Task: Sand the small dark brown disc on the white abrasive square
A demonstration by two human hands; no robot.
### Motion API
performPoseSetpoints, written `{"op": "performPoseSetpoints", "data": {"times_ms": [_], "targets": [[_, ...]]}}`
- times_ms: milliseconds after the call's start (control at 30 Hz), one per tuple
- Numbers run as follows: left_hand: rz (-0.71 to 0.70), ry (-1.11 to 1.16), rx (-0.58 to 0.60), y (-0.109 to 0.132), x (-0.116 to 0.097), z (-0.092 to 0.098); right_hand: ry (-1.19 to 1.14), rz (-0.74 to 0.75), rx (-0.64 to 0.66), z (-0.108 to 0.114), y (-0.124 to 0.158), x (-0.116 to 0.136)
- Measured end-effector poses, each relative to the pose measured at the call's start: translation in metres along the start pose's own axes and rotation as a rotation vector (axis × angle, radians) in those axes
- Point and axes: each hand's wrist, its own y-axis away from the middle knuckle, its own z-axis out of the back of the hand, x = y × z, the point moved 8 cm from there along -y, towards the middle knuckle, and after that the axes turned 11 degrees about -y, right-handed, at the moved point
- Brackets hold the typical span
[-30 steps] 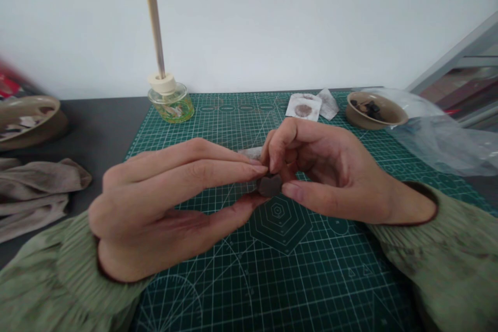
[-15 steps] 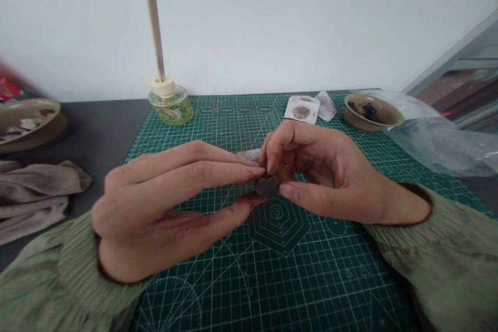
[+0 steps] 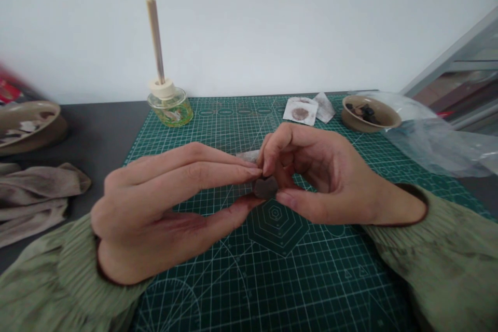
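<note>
A small rounded dark brown lump point(image 3: 265, 187), clay-like and dented along its top, is held above the cutting mat by both hands. My left hand point(image 3: 175, 202) pinches it from the left, straight fingers over its top edge and thumb beneath. From the right, my right hand point(image 3: 311, 176) has its bent index fingertip at the upper edge and its thumb against the lower right side. Fingers hide part of the lump. Just behind the fingertips lies a pale greyish-white piece point(image 3: 249, 155), mostly covered, whose kind I cannot make out.
The green cutting mat point(image 3: 233, 295) covers most of the table. Behind are a reed diffuser point(image 3: 170, 106), stained white paper squares point(image 3: 300, 110), a beige bowl point(image 3: 356, 124) with dark pieces and clear plastic point(image 3: 439, 145). At left are another bowl point(image 3: 46, 132) and a brownish cloth point(image 3: 39, 192).
Both hands keep hold of the lump. The right thumb sits slightly lower and further left against it; otherwise the view has only shifted a little.
</note>
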Motion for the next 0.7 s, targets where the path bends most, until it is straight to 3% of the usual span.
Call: {"op": "performPoseSetpoints", "data": {"times_ms": [700], "targets": [[0.019,0.061,0.014,-0.0022,0.0015,-0.0061,-0.020,-0.057,-0.016,0.0009,-0.0016,-0.0025]]}}
